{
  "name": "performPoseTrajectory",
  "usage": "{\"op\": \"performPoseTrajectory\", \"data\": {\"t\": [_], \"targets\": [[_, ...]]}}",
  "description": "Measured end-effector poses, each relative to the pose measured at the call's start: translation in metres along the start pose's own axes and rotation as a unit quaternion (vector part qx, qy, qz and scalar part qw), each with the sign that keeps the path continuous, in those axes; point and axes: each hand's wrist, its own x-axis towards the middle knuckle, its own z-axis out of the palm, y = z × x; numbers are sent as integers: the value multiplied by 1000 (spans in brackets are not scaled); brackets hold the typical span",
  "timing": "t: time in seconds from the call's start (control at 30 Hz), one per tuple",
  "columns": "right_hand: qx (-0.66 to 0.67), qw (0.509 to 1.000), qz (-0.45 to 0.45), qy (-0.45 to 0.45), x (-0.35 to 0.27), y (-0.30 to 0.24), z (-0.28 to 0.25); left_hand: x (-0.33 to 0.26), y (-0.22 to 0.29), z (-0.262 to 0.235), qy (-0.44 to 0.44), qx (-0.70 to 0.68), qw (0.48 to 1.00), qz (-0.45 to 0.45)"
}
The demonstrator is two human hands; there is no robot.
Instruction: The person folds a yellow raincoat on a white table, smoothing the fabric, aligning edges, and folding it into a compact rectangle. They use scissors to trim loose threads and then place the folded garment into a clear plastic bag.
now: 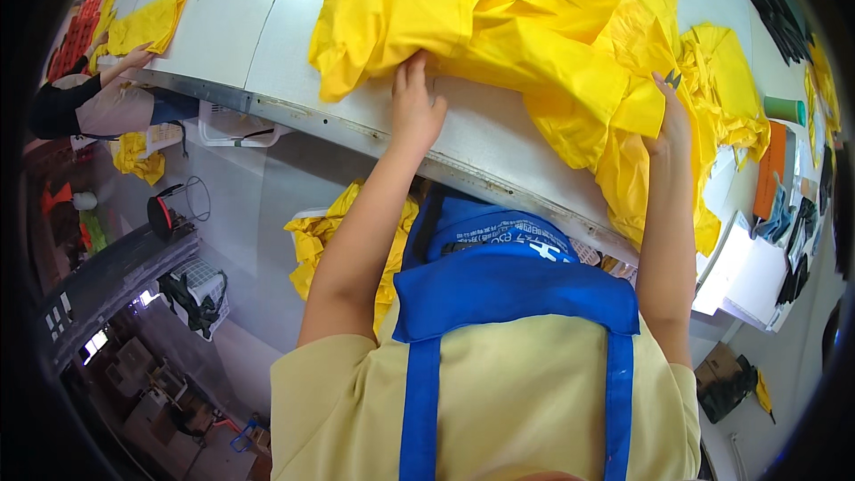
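Observation:
A large bunched piece of yellow fabric [534, 27], which looks like a garment, lies across the pale worktable [285, 53] before me. My left hand [416, 111] reaches to its near edge, thumb apart and fingers stretched out, the fingertips touching the cloth or slipping just under it. At the right, my right hand [670, 120] is closed at the fabric's edge. Dark pointed blades, like those of thread snips [673, 79], stick out past its fingers; the handles are hidden in the hand. A yellow fold hangs over the table's front edge beside my right forearm.
More yellow cloth [726, 80] lies at the right, near a green thread cone [785, 110] and an orange box [771, 169]. Below the table edge is a yellow heap [312, 236]. At the far left, another person's hand [138, 57] touches yellow cloth.

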Motion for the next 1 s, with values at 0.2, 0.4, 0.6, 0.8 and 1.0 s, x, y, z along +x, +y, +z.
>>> {"op": "performPoseTrajectory", "data": {"t": [0.2, 0.4, 0.6, 0.8, 1.0], "targets": [[38, 998, 37, 34, 62, 13, -17, 34, -12, 39, 39, 36, 998, -45], [34, 997, 62, 5, 77, 25, -25, 30, -20, 38, -24, -78, 989, -120], [18, 999, 47, 1, 82, 22, -33, -37, -51, -79, -258, -165, 939, -157], [-8, 998, 52, -26, 73, 14, -29, -24, -79, -130, -106, 235, 957, -133], [-110, 939, -324, 40, -9, -23, 29, 83, -45, -102, -31, 1, 993, -112]]}}
